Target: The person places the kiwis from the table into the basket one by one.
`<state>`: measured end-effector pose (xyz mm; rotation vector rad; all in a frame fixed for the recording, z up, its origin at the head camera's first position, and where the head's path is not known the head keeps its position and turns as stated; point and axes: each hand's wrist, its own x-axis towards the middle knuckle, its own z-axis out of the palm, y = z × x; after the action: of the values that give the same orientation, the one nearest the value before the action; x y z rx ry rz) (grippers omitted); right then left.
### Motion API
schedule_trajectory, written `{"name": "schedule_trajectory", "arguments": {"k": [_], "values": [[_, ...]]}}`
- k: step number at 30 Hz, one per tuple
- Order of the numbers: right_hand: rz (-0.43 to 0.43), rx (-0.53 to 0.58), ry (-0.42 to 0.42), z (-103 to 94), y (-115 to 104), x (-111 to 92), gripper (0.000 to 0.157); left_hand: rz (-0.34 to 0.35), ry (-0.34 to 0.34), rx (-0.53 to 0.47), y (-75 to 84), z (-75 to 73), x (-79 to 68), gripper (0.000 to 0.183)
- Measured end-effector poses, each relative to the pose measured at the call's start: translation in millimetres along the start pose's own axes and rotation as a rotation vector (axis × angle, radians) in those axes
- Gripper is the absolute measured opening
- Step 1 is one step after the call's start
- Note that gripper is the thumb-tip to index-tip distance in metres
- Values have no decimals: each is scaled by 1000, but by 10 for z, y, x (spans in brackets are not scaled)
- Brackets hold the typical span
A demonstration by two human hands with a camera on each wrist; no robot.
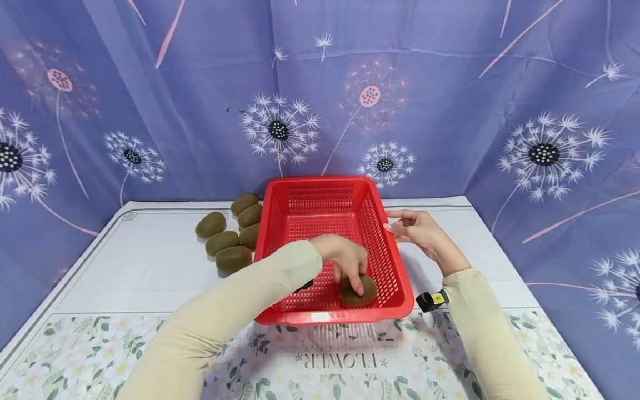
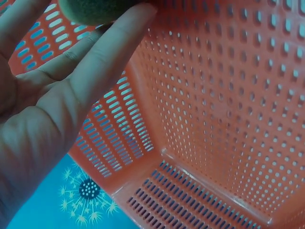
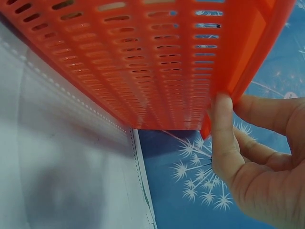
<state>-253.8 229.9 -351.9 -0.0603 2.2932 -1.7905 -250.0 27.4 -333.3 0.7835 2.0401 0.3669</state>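
Inside the red plastic basket [image 1: 320, 318], near its front right corner, my left hand [image 1: 349, 260] grips a brown kiwi [image 1: 361, 293] with fingers and thumb around it. The left wrist view shows the same kiwi [image 2: 93, 10] at the top edge, between thumb and fingers, with the perforated basket wall behind. My right hand [image 1: 419, 229] pinches the basket's right rim from outside; in the right wrist view the thumb and fingers of that hand [image 3: 267, 157] meet at the rim [image 3: 257, 52].
Several kiwis lie on the white table left of the basket, among them one near kiwi [image 1: 233, 259] and one far kiwi [image 1: 210, 225]. A floral cloth [image 1: 90, 355] covers the table's front. Behind stands a blue dandelion-print curtain [image 1: 210, 100].
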Motion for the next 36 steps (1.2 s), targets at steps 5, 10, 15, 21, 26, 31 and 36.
{"name": "schedule_trajectory", "arguments": {"k": [5,10,15,21,26,31,36], "values": [[3,18,-2,-1,-8,-2,52,-15,31,-28,-13,-52,-67,46],[1,23,-4,2,4,7,52,-14,64,-16,-44,-133,-172,47],[-1,17,-10,3,7,7,53,-1,106,29,-79,-242,-345,48],[-13,19,-22,-15,14,6,54,29,169,51,-112,-379,-604,45],[-15,19,-28,-16,17,7,54,85,231,56,-216,-490,-823,42],[-7,20,-27,-12,19,6,55,127,321,75,-388,-570,-1055,41],[-5,26,-24,-10,3,1,55,145,393,12,-614,-627,-1303,41]]}}
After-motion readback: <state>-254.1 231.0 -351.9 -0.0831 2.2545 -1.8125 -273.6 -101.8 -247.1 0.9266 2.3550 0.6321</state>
